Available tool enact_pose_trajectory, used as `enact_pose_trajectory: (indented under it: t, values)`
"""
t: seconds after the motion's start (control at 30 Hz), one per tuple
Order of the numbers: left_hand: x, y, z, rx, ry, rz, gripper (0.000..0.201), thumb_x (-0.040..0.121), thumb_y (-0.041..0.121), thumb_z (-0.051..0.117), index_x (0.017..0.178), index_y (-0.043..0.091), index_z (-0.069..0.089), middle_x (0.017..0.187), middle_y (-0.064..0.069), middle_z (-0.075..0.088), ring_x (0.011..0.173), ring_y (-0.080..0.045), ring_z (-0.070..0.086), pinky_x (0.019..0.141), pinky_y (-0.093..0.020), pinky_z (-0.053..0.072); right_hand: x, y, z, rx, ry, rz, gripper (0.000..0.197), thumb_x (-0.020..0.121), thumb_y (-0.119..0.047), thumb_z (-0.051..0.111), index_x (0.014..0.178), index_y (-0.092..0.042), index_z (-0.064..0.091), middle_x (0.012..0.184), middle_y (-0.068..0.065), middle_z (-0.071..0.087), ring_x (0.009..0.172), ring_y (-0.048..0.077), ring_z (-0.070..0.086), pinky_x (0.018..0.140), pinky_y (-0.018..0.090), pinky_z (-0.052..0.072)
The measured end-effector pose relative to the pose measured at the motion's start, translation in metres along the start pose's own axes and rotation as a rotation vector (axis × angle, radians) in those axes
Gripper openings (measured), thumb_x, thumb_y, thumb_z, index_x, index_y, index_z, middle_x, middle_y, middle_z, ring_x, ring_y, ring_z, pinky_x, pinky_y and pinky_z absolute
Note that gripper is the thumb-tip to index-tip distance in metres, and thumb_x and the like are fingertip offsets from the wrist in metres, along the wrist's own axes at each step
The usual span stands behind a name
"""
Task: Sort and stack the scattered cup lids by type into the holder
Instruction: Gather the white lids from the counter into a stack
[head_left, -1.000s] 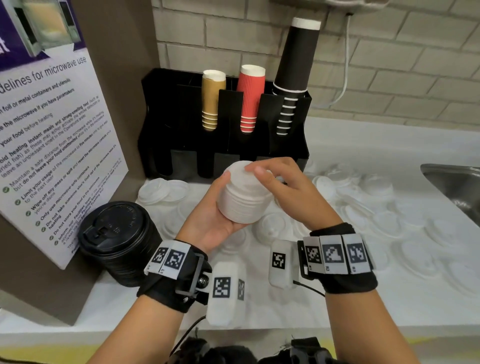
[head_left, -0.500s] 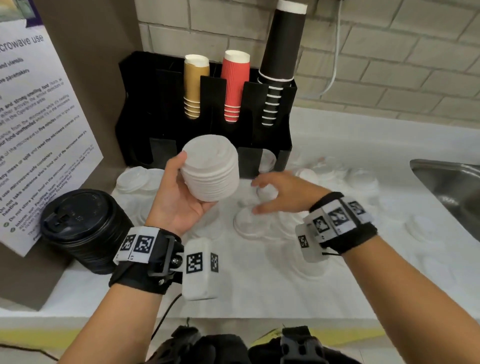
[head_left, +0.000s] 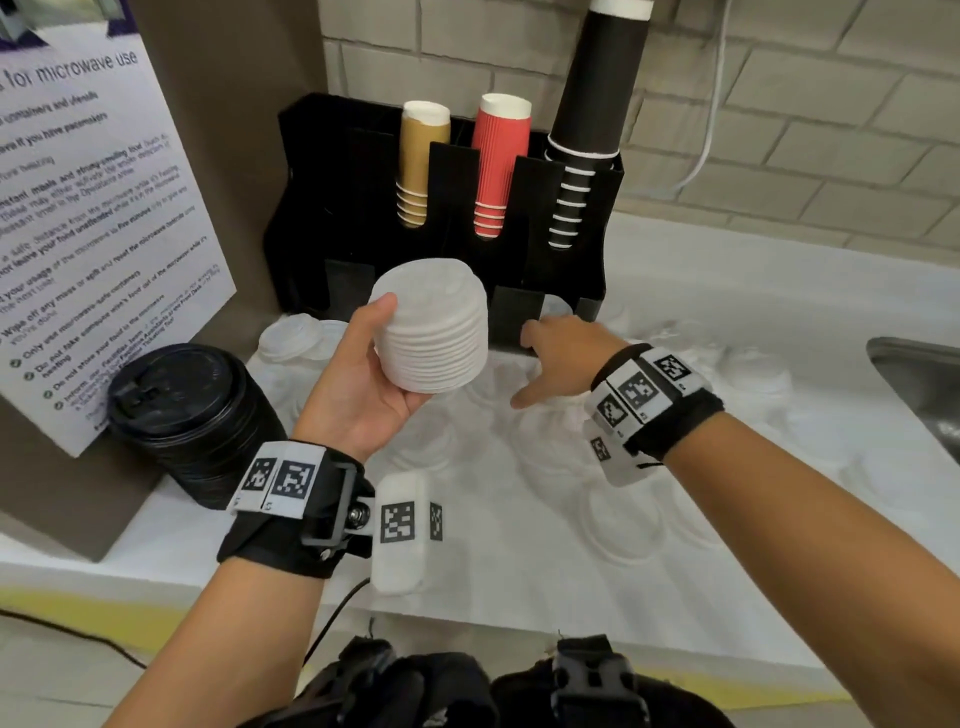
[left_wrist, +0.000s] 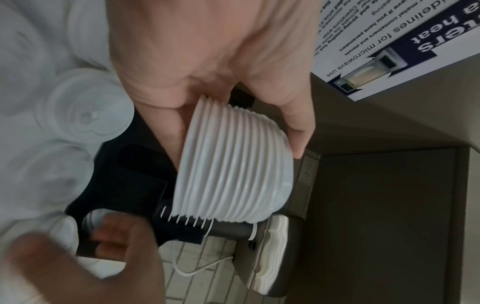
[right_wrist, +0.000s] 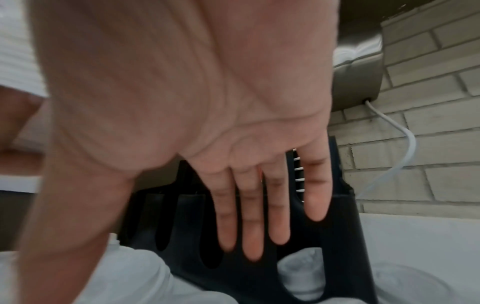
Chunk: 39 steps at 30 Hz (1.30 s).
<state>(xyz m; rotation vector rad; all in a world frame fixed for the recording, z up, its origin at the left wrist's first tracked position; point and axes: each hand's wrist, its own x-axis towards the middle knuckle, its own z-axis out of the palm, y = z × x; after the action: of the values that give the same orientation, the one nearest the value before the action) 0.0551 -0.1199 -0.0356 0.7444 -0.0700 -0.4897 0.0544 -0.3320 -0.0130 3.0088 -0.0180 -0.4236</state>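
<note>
Head view: left hand (head_left: 358, 395) grip curled round white lid stack (head_left: 434, 327), held above the counter (head_left: 519, 582) in front of the black holder (head_left: 363, 218) at the counter's back-left. Right hand (head_left: 563, 358) grip spread, fingers (right_wrist: 253, 232) straight, holding nothing, reaching at the holder's lower right slot. Loose clear lids (head_left: 628, 525) scattered mid-counter. Black lid stack (head_left: 195, 421) near left edge.

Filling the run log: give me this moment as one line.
left hand: grips stack of white plastic lids | right hand: open, reaching toward black plastic holder | stack not yet placed
</note>
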Motion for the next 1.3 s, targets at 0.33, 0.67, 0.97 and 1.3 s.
enact_pose_trajectory:
  t: [0.33,0.67,0.97,1.3]
  values:
    - [0.001,0.002,0.001,-0.018,0.000,-0.011,0.080,0.072,0.041,0.071,0.142,0.013,0.044,0.139,-0.011,0.057,0.119,-0.026,0.061,0.079,-0.033,0.058,-0.012,-0.001,0.026,-0.273,-0.250,-0.123,0.081,0.062,-0.053,0.079,0.131,-0.031,0.042,0.118,-0.002,0.057,0.117,0.023,0.041,0.100,0.043,0.029]
    - [0.004,0.017,0.000,-0.031,-0.094,-0.047,0.120,0.041,0.038,0.098,0.144,0.013,0.043,0.141,-0.011,0.054,0.124,-0.027,0.058,0.087,-0.037,0.058,-0.004,0.013,0.022,0.306,0.002,-0.146,0.072,0.064,-0.043,0.077,0.122,-0.030,0.037,0.112,-0.001,0.057,0.101,0.018,0.048,0.088,0.037,0.038]
    - [0.005,0.009,-0.007,-0.009,-0.157,-0.074,0.113,0.036,0.033,0.100,0.135,0.015,0.049,0.120,-0.006,0.068,0.106,-0.021,0.068,0.070,-0.029,0.059,-0.032,0.009,0.000,1.514,0.498,-0.247,0.056,0.072,-0.016,0.062,0.120,-0.040,0.048,0.101,0.010,0.058,0.085,0.018,0.060,0.070,0.027,0.052]
    - [0.005,0.005,-0.004,0.194,-0.241,-0.089,0.096,0.042,0.027,0.098,0.128,0.027,0.055,0.116,0.001,0.070,0.104,-0.018,0.068,0.070,-0.030,0.058,-0.061,-0.035,-0.002,1.552,0.685,-0.317,0.044,0.077,-0.038,0.057,0.119,-0.026,0.059,0.106,0.004,0.064,0.096,0.016,0.059,0.078,0.026,0.046]
